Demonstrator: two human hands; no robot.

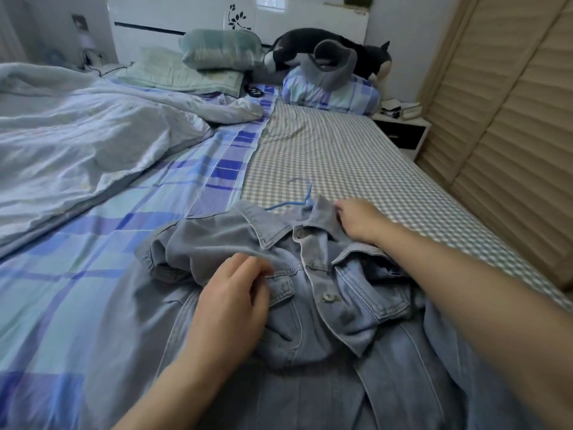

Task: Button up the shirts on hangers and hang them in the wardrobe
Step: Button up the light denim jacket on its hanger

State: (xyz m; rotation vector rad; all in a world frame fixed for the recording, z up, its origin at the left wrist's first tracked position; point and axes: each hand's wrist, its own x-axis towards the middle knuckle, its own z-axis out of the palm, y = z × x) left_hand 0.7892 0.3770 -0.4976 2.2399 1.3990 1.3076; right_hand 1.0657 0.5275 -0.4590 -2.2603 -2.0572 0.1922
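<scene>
Head view. Light-blue denim button-front shirt (325,283): lying front-up at the near edge of the bed (325,150), collar toward the headboard, top two buttons fastened. Thin blue wire hanger (299,197): hook protruding past the collar onto the grey checked sheet. Left hand (235,293): fingers curled, pinching fabric at the shirt's left chest. Right hand (356,218): fingers curled, gripping the collar's right side. Beige louvred wardrobe doors (502,125): along the bed's right edge.

A bed (325,156) fills the room; beyond it a white headboard (186,23), right of it a nightstand (403,131) and louvred doors (511,119).
</scene>
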